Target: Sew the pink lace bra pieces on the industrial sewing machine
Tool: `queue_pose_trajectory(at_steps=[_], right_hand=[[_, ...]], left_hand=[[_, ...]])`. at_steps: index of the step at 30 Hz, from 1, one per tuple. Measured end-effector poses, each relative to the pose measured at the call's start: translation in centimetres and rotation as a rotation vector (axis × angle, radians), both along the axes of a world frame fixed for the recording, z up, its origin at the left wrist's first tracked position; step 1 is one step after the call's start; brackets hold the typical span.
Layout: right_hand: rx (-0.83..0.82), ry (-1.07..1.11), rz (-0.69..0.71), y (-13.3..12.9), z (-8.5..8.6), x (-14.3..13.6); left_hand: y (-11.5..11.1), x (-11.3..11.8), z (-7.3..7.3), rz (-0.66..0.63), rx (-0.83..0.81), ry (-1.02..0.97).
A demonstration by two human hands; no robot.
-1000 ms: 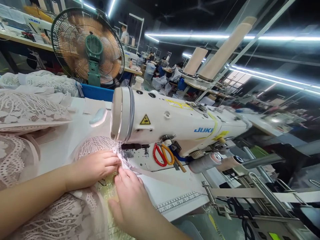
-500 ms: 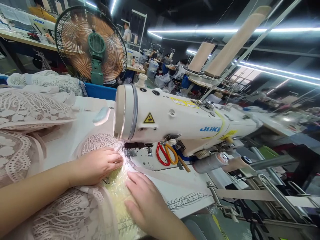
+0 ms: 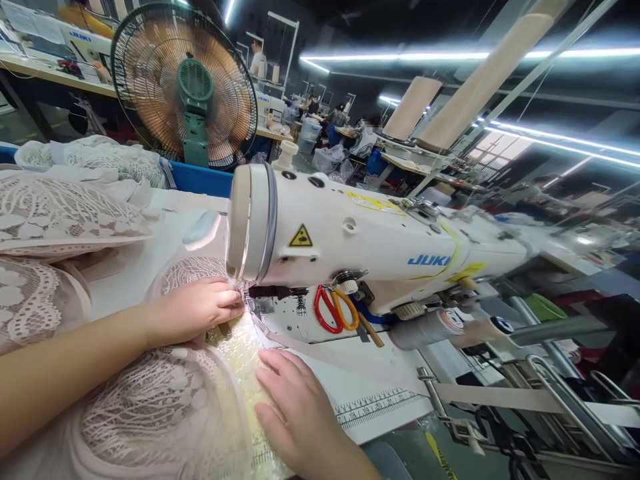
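Pale pink lace bra pieces [image 3: 150, 400] lie in front of me, one cup near the table's front edge and another lace part [image 3: 187, 272] beyond my wrist. My left hand [image 3: 200, 307] is closed on the fabric beside the needle area of a white JUKI sewing machine [image 3: 340, 233]; its fingertips are partly hidden under the machine head. On the yellowish, shiny-covered table patch [image 3: 237, 360], my right hand [image 3: 295, 400] lies with fingers stretched and thumb apart, close to the narrow pink strip [image 3: 310, 347] leading toward the needle.
Red- and orange-handled scissors [image 3: 335, 310] lie by the machine's base. More lace pieces [image 3: 65, 213] are piled at left, before a blue bin [image 3: 203, 183] and a large fan [image 3: 185, 87]. Thread spools [image 3: 425, 327] and a metal strip guide [image 3: 450, 407] stand at right.
The near lace cup has shifted right and shows more of its face. My left hand has moved slightly up with the fabric; my right hand sits slightly lower.
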State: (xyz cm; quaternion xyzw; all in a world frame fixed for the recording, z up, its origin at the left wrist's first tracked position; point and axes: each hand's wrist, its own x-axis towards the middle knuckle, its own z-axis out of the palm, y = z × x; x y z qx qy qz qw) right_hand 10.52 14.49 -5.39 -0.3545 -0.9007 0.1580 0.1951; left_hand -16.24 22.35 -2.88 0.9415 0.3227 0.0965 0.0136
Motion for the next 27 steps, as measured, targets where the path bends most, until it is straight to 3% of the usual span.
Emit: queue_pose_trajectory(at_steps=[10, 15, 18, 22, 25, 27], right_hand=[[-0.042, 0.016, -0.007, 0.0, 0.1, -0.1], [-0.057, 0.09, -0.019, -0.1, 0.5, -0.1], [-0.031, 0.18, -0.026, -0.1, 0.4, -0.2], [0.049, 0.264, -0.085, -0.8, -0.4, -0.7], [0.074, 0.302, -0.196, -2.3, -0.8, -1.5], [0.049, 0.313, -0.143, -3.3, -0.6, -2.5]], left_hand=[[1.1, -0.6, 0.4, 0.073, 0.08, 0.077], [-1.6, -0.7, 2.0, 0.141, 0.109, -0.079], [-4.5, 0.5, 2.8, 0.168, -0.049, -0.17], [-6.3, 2.4, 2.8, 0.241, -0.288, 0.006], [-5.8, 2.4, 2.7, 0.366, -0.417, -0.269], [-5.1, 1.9, 2.9, 0.493, -0.499, -0.545]])
